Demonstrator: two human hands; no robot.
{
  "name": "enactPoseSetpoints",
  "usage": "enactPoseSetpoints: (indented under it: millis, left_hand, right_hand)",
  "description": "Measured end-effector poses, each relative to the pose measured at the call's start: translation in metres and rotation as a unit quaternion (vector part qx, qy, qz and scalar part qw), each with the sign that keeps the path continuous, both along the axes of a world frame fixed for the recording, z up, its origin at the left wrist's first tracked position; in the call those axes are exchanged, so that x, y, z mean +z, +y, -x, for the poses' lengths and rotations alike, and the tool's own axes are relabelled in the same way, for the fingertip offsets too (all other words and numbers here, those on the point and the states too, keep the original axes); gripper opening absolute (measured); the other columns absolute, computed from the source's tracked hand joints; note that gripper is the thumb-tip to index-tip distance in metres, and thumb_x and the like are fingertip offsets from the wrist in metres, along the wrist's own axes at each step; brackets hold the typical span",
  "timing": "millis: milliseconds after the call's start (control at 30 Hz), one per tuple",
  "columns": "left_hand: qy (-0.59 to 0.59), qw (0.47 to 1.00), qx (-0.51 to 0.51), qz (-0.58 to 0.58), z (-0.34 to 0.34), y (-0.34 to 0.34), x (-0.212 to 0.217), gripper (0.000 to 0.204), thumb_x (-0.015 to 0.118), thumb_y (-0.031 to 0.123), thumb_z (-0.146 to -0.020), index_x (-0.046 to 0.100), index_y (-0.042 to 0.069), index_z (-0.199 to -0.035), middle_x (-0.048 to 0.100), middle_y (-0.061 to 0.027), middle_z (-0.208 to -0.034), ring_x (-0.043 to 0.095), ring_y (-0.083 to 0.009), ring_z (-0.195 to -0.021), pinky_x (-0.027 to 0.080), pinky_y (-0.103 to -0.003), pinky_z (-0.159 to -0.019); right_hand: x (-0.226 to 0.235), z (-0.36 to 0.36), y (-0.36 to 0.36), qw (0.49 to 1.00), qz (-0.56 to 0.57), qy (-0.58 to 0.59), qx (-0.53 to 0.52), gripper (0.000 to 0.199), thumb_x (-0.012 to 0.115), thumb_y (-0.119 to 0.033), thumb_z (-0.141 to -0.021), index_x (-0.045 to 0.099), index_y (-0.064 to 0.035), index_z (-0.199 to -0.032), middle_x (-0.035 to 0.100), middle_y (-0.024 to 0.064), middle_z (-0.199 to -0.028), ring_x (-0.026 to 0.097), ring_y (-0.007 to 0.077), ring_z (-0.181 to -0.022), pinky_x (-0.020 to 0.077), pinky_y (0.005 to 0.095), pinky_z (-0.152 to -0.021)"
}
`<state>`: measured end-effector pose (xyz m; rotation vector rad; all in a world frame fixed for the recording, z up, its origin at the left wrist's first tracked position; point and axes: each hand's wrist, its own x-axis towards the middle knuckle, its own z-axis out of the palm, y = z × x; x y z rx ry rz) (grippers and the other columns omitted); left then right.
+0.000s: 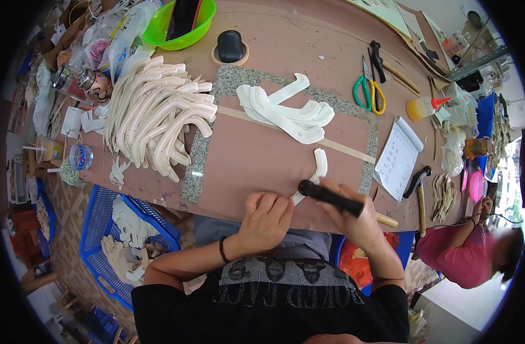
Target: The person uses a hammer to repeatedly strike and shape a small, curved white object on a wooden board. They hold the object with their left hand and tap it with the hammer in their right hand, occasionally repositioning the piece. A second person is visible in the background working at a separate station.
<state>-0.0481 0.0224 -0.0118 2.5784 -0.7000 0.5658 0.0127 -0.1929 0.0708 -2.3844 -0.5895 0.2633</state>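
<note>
A single curved white strip (319, 165) lies on the brown work surface in front of me. My left hand (265, 221) is closed, its fingertips at the strip's near end. My right hand (354, 215) is wrapped round a hammer (334, 198) with a black head. The hammer's rounded face is over the lower part of the strip; whether it touches cannot be told. Its wooden handle pokes out right of the hand. Just beyond lies a small heap of white strips (291, 114). At the left is a large pile of cream, curved strips (159, 114).
A grey speckled slab (202, 155) borders the work area. On the right are scissors (370, 92), a notebook (397, 155), another hammer (418, 182) and a glue bottle (423, 108). A green bowl (208, 28) stands far left; a blue basket (96, 229) below. Another person (457, 252) sits right.
</note>
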Motion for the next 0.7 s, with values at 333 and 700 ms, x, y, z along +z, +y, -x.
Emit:
enactPoseSetpoints:
  millis: [333,700]
  left_hand:
    - [0.077,0.995,-0.057,0.006,-0.004,0.024,0.011,0.027,0.064,0.011,-0.084,0.071,0.002,-0.108,0.060,-0.0041,-0.097,0.057,-0.0202,-0.103,0.029,-0.049,-0.106]
    - [0.069,0.973,-0.210,-0.070,-0.027,0.056,0.020,0.023,0.064,0.012,-0.088,0.071,0.002,-0.107,0.060,-0.0022,-0.096,0.057,-0.0180,-0.108,0.030,-0.049,-0.109]
  right_hand:
    - [-0.003,-0.003,0.003,0.999,0.029,-0.022,0.000,0.058,0.072,-0.009,-0.082,0.061,-0.0094,-0.138,0.064,0.0110,-0.086,0.067,0.0338,-0.071,0.0542,0.0427,-0.061]
    - [0.014,0.002,0.011,0.994,0.054,-0.058,0.069,0.055,0.075,-0.010,-0.082,0.062,-0.0051,-0.135,0.065,0.0125,-0.090,0.069,0.0323,-0.076,0.0558,0.0416,-0.064]
